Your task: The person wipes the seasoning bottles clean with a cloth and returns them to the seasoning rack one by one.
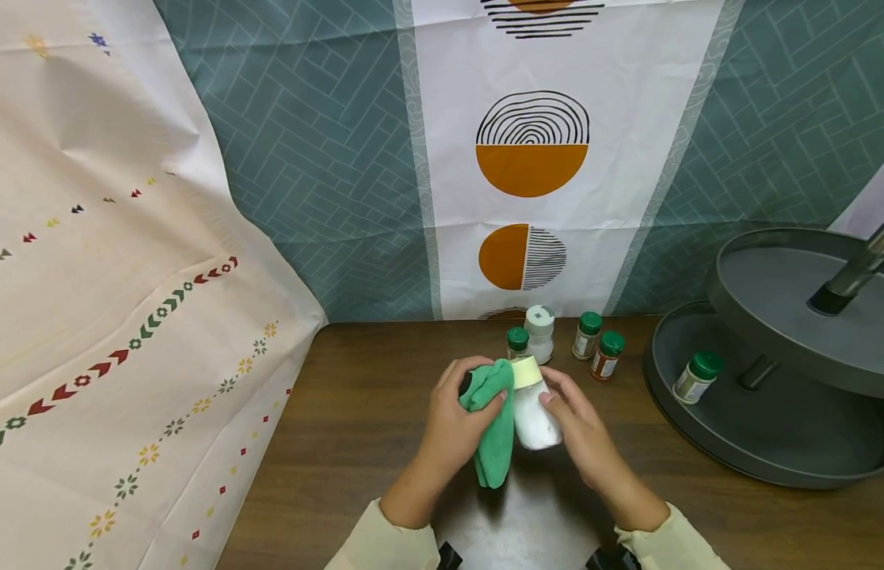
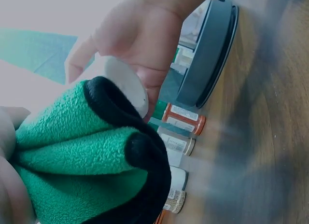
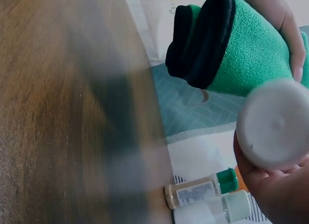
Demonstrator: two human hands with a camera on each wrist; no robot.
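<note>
My left hand point(image 1: 452, 416) grips a folded green cloth point(image 1: 495, 447) with a dark edge, over the wooden table. Beside it, my right hand point(image 1: 581, 431) holds a white bottle point(image 1: 536, 417) with a pale yellow cap, tilted so the cap leans up and left. The cloth lies against or very close to the bottle's left side. In the right wrist view the bottle's round white base point(image 3: 275, 127) faces the camera, with the cloth point(image 3: 256, 50) just above it. The left wrist view shows the cloth's dark binding point(image 2: 113, 103) partly covering the bottle point(image 2: 128, 81).
Behind the hands stand a white-capped shaker point(image 1: 539, 332) and green-capped spice jars point(image 1: 586, 336). At right is a dark two-tier round stand point(image 1: 727, 443), with another green-capped jar point(image 1: 693, 378) on its lower tier. A patterned cloth point(image 1: 164, 356) hangs at left.
</note>
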